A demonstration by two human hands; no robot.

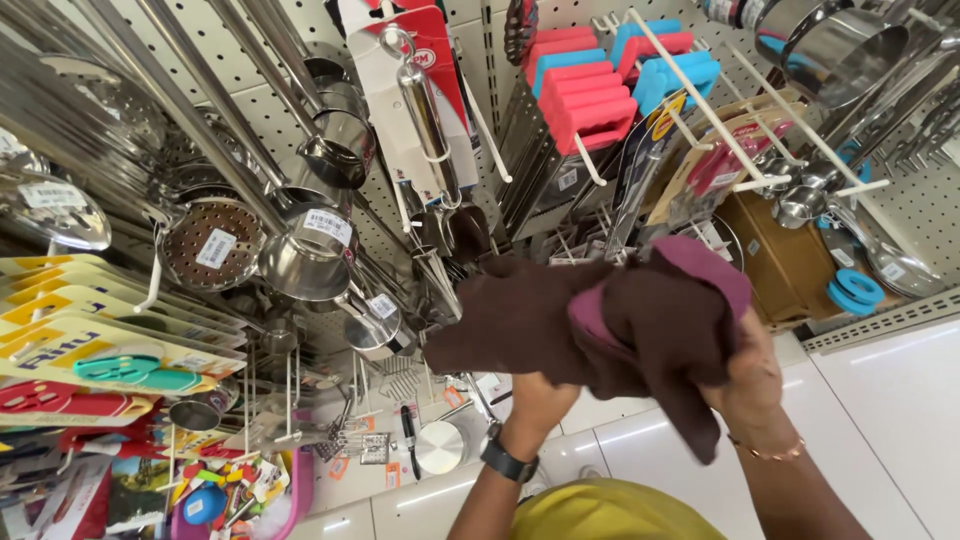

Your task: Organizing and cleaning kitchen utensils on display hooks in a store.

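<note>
Both my hands hold a dark brown cloth (pixel 560 320) with a magenta inner side, bunched up in front of a pegboard display of kitchen tools. My left hand (pixel 540 395) grips the cloth from below and is mostly hidden by it; a black watch sits on that wrist. My right hand (pixel 750 385) clutches the right part of the cloth, with a thin bracelet on the wrist. The cloth hangs close to steel ladles (pixel 310 250) and a hanging steel utensil (pixel 430 120).
The pegboard (pixel 270 110) carries steel ladles, a perforated skimmer (pixel 205 245), red and blue plastic items (pixel 590 85) on white hooks, and steel cups (pixel 840 50) at top right. Carded colourful goods (pixel 90 340) hang at left. White floor tiles (pixel 890 400) lie below.
</note>
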